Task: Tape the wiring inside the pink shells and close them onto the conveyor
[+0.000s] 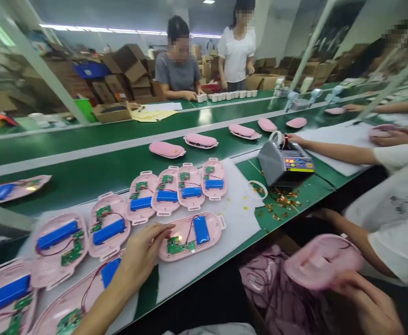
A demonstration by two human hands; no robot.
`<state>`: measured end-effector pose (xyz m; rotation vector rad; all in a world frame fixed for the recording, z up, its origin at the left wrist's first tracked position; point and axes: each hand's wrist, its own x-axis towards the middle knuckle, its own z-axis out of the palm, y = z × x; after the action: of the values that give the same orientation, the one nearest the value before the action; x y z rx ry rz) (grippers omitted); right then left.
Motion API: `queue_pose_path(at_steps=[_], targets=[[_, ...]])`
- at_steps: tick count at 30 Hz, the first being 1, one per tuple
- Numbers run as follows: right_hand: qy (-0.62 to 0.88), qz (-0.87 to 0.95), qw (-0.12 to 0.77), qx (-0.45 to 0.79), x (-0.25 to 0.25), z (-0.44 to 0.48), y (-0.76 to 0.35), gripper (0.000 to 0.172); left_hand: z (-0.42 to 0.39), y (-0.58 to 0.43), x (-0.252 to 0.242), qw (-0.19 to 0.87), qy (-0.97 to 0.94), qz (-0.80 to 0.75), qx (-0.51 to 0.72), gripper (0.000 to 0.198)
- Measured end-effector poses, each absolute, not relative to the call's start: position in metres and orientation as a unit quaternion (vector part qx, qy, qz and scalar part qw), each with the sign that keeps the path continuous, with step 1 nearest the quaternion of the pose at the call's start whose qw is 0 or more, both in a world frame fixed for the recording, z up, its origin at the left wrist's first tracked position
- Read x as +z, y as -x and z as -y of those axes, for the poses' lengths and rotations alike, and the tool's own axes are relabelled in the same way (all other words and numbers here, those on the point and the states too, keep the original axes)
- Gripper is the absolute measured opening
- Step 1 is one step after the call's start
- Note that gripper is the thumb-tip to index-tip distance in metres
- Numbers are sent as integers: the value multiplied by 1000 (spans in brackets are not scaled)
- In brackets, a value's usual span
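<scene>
Two hands, left hand [141,258] open, fingertips touching open pink shell [190,235], right hand [361,302] gripping pink cover [321,265].

Left hand [144,253] extended forward, fingers loosely spread, palm down. Right hand [363,304] low, apparently curled in a grip.

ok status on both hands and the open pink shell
Left hand fingertips on open pink shell, not gripping. Right hand holds pink cover below table edge. Nothing between them.
</scene>
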<state>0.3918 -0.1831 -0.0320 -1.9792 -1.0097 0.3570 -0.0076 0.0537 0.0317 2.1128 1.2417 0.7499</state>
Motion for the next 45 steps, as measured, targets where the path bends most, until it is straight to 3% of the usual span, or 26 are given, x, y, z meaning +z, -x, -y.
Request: queue_pose_path(at_steps=[5,8,10,14,18,24,30,34,36,40,45], targets=[[593,609,467,244,31,72,-328,15,-42,17,28,328,-732,-465,375,21],[522,733,350,262,60,-1,-280,40,-30,13,24,336,-688,-480,428,13],[507,799,252,205,72,-31,-256,41,-23,12,21,322,-675,-480,459,9],[471,867,144,70,81,-55,-224,42,-14,12,19,156,-766,-406,474,14],[431,889,150,31,85,-54,-205,44,-18,9,23,37,-863,-353,360,15],[464,860,209,-33,82,-47,-201,42,-26,10,25,178,-856,-366,318,16],[467,859,207,26,88,-44,-206,38,-30,12,27,193,-741,-424,483,11],[462,848,233,114,94,-46,-210,34,-29,5,24,191,-696,-446,529,9],[469,837,239,151,95,-50,-212,32,-30,1,21,276,-653,-452,542,3],[497,823,218,171,91,-59,-209,27,-34,-4,22,517,-497,-440,541,37],[494,826,223,155,74,-70,-180,23,-42,-6,25,553,-487,-438,514,38]])
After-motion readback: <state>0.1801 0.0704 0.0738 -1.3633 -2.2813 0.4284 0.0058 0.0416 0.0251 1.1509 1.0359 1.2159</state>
